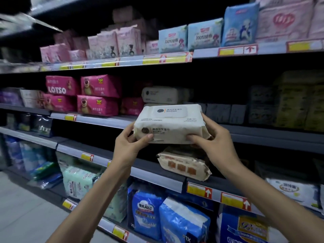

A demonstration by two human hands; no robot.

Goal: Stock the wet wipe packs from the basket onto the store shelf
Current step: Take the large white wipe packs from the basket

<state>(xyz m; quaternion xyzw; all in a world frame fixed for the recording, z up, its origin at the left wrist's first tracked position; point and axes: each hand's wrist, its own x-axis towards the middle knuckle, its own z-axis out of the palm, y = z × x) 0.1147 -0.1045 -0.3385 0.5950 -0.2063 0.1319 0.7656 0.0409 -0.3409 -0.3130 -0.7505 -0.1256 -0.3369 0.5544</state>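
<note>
- Nearest, two bare forearms rise from the bottom edge toward the shelving; no basket is in view, so how many packs remain to stock cannot be told.
- The left hand [129,142] clamps the left end of a cream wet wipe pack [169,124], thumb on the front face and fingers behind.
- The right hand [214,142] clamps the right end, thumb pressed under the lower front edge and fingers wrapped around the crimped seam.
- The pack is held level in the air between the two hands, lid panel facing up and label toward the camera, just in front of the middle shelf [263,132] and not resting on it.
- Just below the held pack, a tan pack with orange squares [184,165] lies on the lower shelf [157,176], tilted toward the aisle.
- Behind the held pack, on the middle shelf, a stack of similar cream packs [163,94] sits toward the rear, which looks like the row this pack belongs to.
- To the left of that stack are pink bear-printed packs [98,95]; to the right, grey and yellowish packs sit in shadow.
- My reading: the task is under way, this pack is lifted to shelf height, and setting it on the shelf against the cream stack is not yet done.
- Farthest up, the top shelf [168,58] carries pink and blue packets.
</note>
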